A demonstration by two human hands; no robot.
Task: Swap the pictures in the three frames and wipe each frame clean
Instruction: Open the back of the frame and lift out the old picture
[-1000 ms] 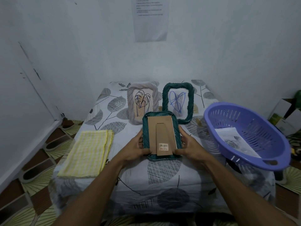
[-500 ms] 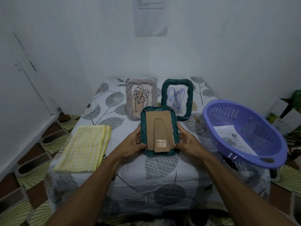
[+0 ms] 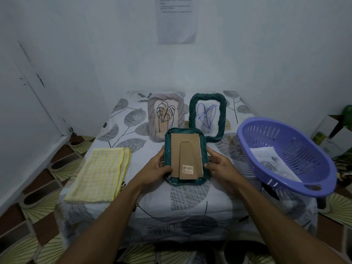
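Both hands on the dark green frame [image 3: 185, 156], held back-side up near the middle of the tabletop [image 3: 190, 197]. Left hand [image 3: 158, 168] clamps its left edge, thumb over the lower left of the backing. Right hand [image 3: 219, 166] clamps the right edge, fingers curled round the rim. Brown backing board [image 3: 185, 149] faces the camera, easel stand [image 3: 187, 161] folded flat against it, barcode sticker [image 3: 187, 169] near the bottom of the stand. Can't tell if the frame's lower edge touches the cloth or sits just above it.

Two other frames stand upright toward the far edge of the tabletop, side by side, close but apart. Pale ribbed frame [image 3: 165, 116] on the left, black line-drawn leaf picture inside. Second dark green frame [image 3: 208, 116] on the right, blue scribbled heart-shaped leaf inside. The held frame overlaps the lower parts of both in view.

Folded yellow checked cloth [image 3: 101, 173] lies flat along the left edge of the tabletop, well apart from the hands. Purple slotted basket [image 3: 285, 155] sits at the right edge, tilted, overhanging the side. Inside it, a sheet of printed paper [image 3: 272, 161], detail too small to read.

Tabletop is covered with a white leaf-print cover. Paper notice [image 3: 177, 20] on the wall behind, text unreadable.
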